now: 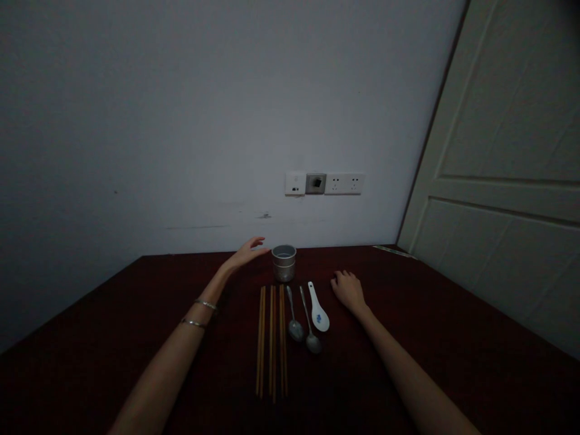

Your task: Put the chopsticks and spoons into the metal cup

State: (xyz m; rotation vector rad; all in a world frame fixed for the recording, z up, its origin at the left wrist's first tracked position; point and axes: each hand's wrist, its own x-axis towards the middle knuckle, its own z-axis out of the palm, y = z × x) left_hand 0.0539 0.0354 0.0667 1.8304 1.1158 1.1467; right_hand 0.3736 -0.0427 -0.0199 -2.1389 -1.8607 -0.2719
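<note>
Chopsticks (272, 341); left hand (244, 254) open beside cup (283, 262)

No legible text, brand or number anywhere. Only mark: small blue motif on white ceramic spoon (318, 310), too small to make out; wall sockets (324, 183) unlabelled.

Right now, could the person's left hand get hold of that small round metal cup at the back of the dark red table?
Probably yes. The left hand is raised and open just left of the small round metal cup, apparently not touching it, with nothing between them. The wooden chopsticks lie nearer the person, out of the way.
</note>
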